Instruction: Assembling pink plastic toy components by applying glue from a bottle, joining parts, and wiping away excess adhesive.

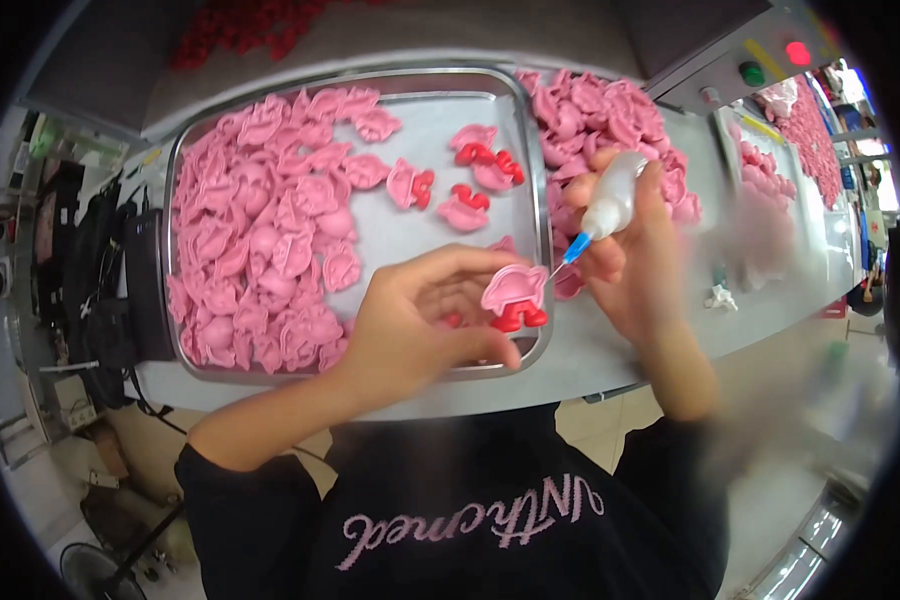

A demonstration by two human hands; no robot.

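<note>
My left hand [405, 312] pinches a pink moulded plastic piece [515, 286] by its edge, over the near right corner of the tray. A red two-lobed part [520, 317] sits against that piece's lower side. In my right hand [635, 265] is a small translucent squeeze bottle [614, 196], tilted with its blue needle tip [576, 247] pointing down and left. The needle's thin end is at the upper right edge of the pink piece; I cannot tell whether it touches. Several pink pieces with red parts [467, 205] lie apart on the right side of the tray.
The shallow metal tray [410, 120] carries a large heap of pink pieces [260, 230] on its left. Another pink heap [600, 115] rests on the table right of it. A grey machine with buttons [752, 73] stands at back right. Red parts [240, 30] lie at the back.
</note>
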